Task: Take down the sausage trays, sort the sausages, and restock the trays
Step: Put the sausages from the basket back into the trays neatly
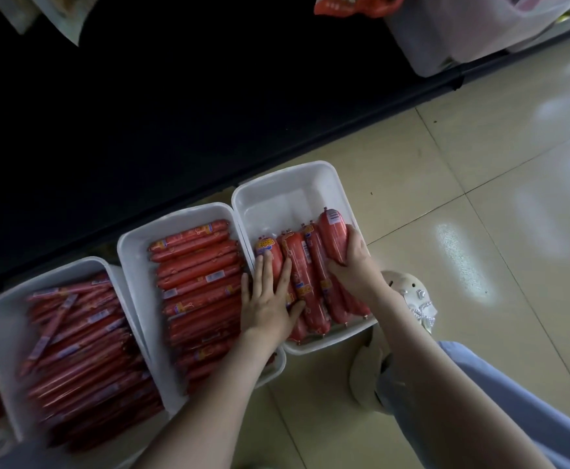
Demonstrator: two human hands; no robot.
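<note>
One sausage (332,231) apparently gripped by right hand (352,257).

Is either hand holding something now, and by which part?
The right hand grips the rightmost thick sausage around its near half. The left hand holds nothing; it rests flat on the neighbouring sausages.

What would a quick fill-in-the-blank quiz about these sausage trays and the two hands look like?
The trays are all ____ in colour. The thinnest sausages lie in the ____ tray. The right hand grips a thick sausage, while the left hand lies ____ on the other thick sausages.
Missing words: white; left; flat.
</note>
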